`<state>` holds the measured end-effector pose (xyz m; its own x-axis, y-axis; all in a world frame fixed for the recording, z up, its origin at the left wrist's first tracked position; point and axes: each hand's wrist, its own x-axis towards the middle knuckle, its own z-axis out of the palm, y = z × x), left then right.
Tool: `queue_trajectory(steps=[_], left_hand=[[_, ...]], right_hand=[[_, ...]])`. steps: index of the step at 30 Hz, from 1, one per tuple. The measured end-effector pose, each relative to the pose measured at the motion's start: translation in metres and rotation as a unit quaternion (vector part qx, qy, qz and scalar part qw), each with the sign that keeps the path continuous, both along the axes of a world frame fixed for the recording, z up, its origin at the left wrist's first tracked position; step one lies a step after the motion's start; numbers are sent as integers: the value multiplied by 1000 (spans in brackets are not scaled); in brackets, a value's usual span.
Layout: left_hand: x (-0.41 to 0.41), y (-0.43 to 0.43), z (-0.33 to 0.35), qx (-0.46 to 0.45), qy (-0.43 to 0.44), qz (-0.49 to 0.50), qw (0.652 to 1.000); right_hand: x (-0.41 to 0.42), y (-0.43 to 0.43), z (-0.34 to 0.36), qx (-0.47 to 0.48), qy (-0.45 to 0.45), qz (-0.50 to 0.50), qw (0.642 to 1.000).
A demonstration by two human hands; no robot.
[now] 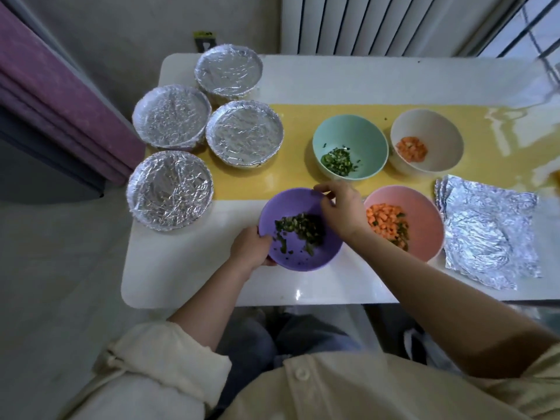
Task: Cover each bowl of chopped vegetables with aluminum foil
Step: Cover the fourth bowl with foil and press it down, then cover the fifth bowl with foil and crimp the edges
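Note:
A purple bowl (291,256) of chopped green vegetables sits near the table's front edge. My left hand (250,248) grips its left rim, and my right hand (341,207) holds its far right rim with curled fingers. To the right stands a pink bowl (424,225) with carrot cubes and greens. Behind are a mint bowl (351,137) with greens and a beige bowl (430,128) with carrot cubes, all uncovered. A stack of foil sheets (488,231) lies at the right. Several foil-covered bowls (169,192) stand at the left.
The white table (188,277) carries a yellow runner (297,174) across its middle. A purple curtain (54,95) hangs at the left and a radiator (378,22) stands behind the table. My legs show below the front edge.

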<state>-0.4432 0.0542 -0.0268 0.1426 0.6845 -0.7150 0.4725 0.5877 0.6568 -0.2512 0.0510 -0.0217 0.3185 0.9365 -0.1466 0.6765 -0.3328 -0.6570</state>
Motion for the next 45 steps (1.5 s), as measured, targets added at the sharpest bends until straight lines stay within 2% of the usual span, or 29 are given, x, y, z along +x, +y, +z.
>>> queue_trajectory(steps=[3,6,9,12,14,16,19,22,27,32,34,37,41,45], left_hand=[[-15,0,2,12,11,10,1000],[-25,-3,1,3,8,-1,1000],[-29,-8,-2,8,24,-35,999],[-25,-10,-2,63,126,-80,987],[-17,-12,3,137,209,-83,965],[-7,-15,7,218,246,-79,941],[17,-19,14,326,243,-84,910],[53,-19,18,385,229,-108,887],[133,-28,21,408,117,-190,885],[215,-42,20,422,100,-316,844],[238,-45,15,409,145,-358,827],[256,-46,12,401,204,-370,813],[270,-47,12,382,211,-436,787],[282,-45,14,365,223,-456,780]], right_hand=[[-2,-11,-8,-32,-38,8,999],[-12,-24,-10,-80,-10,19,997],[-19,-37,-9,-82,7,16,996],[-19,-47,-10,-80,25,0,996],[-16,-50,-11,-76,39,-9,996],[-10,-54,-8,-59,56,-25,996],[12,-58,-2,-37,41,-54,997],[43,-66,7,-12,29,-69,997],[103,-80,22,31,7,-65,997],[180,-103,7,-44,-10,-128,991],[198,-112,1,-71,22,-134,988],[203,-112,-4,-97,173,-134,971],[206,-111,-13,-90,227,-117,963],[223,-115,-15,-106,294,-89,946]])
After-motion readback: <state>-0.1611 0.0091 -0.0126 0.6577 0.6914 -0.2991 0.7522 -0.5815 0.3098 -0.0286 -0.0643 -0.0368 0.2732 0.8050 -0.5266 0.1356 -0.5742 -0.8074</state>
